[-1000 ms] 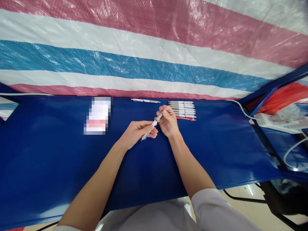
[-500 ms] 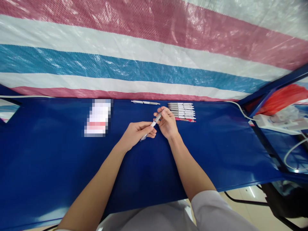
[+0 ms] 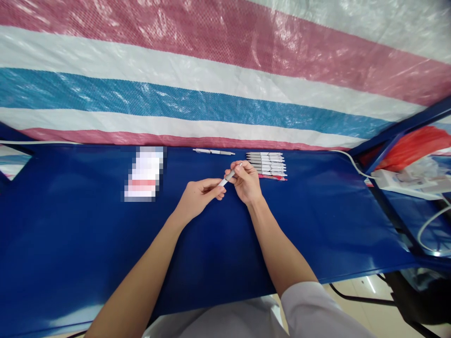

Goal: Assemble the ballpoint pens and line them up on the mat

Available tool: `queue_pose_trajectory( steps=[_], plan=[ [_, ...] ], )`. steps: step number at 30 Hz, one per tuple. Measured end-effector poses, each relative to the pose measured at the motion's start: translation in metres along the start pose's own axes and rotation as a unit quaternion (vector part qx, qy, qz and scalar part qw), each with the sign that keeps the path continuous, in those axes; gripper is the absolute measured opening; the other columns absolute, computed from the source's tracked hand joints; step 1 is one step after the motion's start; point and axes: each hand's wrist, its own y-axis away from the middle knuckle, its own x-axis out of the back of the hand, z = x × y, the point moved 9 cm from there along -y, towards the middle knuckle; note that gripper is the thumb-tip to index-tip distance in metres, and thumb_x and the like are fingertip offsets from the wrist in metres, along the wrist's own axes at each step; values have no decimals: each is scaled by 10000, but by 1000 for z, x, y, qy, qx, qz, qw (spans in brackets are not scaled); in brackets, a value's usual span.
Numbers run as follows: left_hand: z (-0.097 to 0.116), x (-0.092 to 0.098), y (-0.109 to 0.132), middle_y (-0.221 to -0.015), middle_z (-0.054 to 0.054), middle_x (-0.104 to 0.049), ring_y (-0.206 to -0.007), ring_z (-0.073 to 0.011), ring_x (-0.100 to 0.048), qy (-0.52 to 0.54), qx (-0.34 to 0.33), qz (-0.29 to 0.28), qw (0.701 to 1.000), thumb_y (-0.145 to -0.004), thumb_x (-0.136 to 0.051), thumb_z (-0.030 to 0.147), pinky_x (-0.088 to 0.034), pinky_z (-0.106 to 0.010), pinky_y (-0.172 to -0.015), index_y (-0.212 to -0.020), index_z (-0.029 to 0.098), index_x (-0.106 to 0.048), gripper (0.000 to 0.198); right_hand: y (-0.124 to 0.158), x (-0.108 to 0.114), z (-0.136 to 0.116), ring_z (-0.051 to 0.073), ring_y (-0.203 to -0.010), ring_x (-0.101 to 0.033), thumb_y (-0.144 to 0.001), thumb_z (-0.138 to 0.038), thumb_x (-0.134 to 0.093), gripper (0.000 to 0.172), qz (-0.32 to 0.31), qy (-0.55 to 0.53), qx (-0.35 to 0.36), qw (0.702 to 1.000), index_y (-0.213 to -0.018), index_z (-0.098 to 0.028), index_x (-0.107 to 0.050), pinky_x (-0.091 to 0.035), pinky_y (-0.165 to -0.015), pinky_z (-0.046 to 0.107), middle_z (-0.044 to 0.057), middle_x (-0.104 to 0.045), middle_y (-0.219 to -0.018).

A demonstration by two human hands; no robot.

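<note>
A white and grey pen (image 3: 228, 177) is held between both hands above the blue table (image 3: 88, 244). My left hand (image 3: 197, 197) pinches its lower end with closed fingers. My right hand (image 3: 246, 180) is closed round its upper end. Just right of my right hand, a row of several similar pens (image 3: 269, 162) lies side by side, with a red pen (image 3: 276, 176) at the near edge of the row. One single pen (image 3: 213, 151) lies alone farther back.
A blurred white and red pack (image 3: 143, 173) lies to the left on the table. A striped red, white and blue tarpaulin (image 3: 211, 84) hangs behind. At the right stand a white power strip (image 3: 405, 180) with cables and a red bag (image 3: 412, 145).
Both hands have drawn slightly closer together along the pen, and less of the pen's lower end shows below my left hand. The pens on the table have not moved.
</note>
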Motion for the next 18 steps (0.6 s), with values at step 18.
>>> queue_pose_trajectory(
  steps=[18],
  plan=[
    [-9, -19, 3, -943, -105, -764, -785, -194, -719, 150, 88, -129, 976, -878, -667, 462, -586, -333, -783, -996, 154, -748, 340, 3, -7, 2, 154, -781, -752, -655, -354, -842, 246, -30, 6, -17, 999, -809, -237, -689, -615, -632, 224, -28, -744, -814]
  ],
)
